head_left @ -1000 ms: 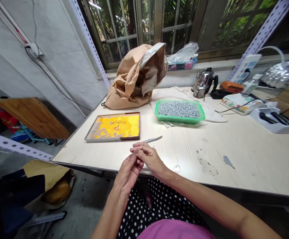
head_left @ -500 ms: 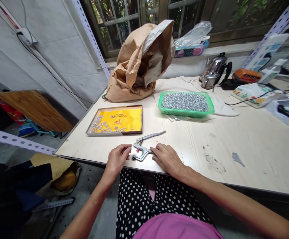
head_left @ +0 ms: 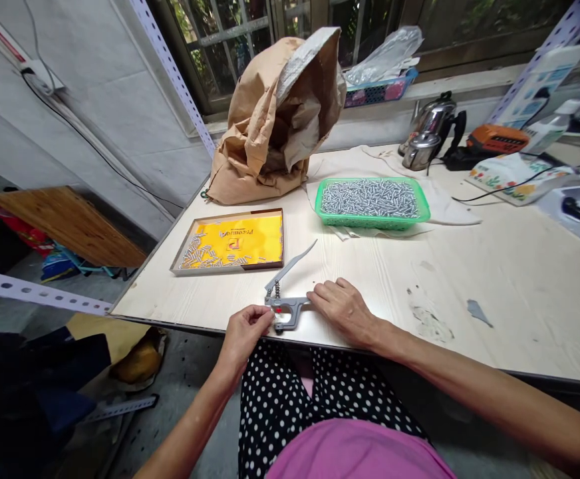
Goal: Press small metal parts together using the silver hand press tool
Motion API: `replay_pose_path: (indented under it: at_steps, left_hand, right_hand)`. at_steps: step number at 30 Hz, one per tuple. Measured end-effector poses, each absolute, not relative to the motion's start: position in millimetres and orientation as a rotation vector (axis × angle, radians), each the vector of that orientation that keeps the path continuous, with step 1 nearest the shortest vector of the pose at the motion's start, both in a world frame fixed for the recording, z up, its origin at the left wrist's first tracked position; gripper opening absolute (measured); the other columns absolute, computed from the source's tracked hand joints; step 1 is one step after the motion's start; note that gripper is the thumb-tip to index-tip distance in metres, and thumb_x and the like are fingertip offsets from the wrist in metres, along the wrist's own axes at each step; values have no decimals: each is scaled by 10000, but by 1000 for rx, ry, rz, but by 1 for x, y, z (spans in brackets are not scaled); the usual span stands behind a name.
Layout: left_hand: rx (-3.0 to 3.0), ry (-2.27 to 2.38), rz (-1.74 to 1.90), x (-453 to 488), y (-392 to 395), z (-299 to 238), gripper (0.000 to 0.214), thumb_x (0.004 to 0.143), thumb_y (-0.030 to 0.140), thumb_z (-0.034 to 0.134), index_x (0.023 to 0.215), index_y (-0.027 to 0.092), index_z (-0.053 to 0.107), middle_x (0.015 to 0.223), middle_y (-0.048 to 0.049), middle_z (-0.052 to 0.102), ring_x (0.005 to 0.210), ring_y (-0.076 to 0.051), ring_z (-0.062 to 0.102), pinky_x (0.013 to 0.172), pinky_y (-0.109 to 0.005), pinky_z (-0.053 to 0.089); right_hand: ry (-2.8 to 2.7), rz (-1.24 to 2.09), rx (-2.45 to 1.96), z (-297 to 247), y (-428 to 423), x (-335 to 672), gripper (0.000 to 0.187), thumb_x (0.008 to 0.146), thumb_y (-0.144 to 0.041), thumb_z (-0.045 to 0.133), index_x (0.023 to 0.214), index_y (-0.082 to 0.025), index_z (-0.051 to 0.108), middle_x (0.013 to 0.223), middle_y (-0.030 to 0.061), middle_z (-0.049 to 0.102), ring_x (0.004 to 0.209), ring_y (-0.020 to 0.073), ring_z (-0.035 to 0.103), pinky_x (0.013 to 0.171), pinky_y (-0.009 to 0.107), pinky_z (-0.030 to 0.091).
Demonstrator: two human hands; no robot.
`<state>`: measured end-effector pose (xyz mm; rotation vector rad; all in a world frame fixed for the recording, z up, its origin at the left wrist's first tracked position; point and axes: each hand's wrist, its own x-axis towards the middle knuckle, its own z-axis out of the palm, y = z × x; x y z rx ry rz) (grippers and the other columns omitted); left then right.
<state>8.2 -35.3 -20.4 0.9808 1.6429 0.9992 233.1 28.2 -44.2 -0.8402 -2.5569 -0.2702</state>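
Paper bag [head_left: 266,126], open, on desk [head_left: 380,273] near window [head_left: 226,36]. Blue basket [head_left: 377,94] on sill [head_left: 462,85], clear plastic [head_left: 388,56] on top. Steel pot [head_left: 434,121], orange device [head_left: 498,140], floral box [head_left: 509,178] at right rear. Wood board [head_left: 65,223] left of desk.

The hand tool [head_left: 290,303] is presenting smooth metal; the tray [head_left: 372,221], glossy plastic; the bag [head_left: 263,130], matt, creased paper.

You wear a plain pink top [head_left: 360,452] over black trousers [head_left: 270,412] patterned with round white dots; your forearms [head_left: 195,402] are bare.
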Motion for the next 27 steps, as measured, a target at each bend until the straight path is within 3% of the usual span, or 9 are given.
replay_pose_path:
  at_steps: [7,17,27]
  left_hand:
    - [938,1677,810,12,-32,-22,412,605,470,757,771,101,680,541,15,598,463,-78,462,456,-199,327]
    - [958,1644,304,7,-6,-7,395,651,486,751,571,157,548,367,73,449,326,-41,304,377,-211,171]
    - [987,1783,133,19,-5,-7,280,781,288,643,563,169,513,344,59,464,330,-66,380,388,-191,231]
  right_hand:
    - [-2486,-340,-807,-47,27,234,212,960,-106,469,813,-155,613,723,24,565,672,174,420,639,346,213]
    - [-2660,32,-960,-54,31,234,198,966,-137,467,822,-167,598,812,27,590,727,167,470,656,316,258]
    - [-2781,244,-1007,-40,32,234,163,945,-90,451,896,-151,594,906,62,597,765,171,507,659,304,344]
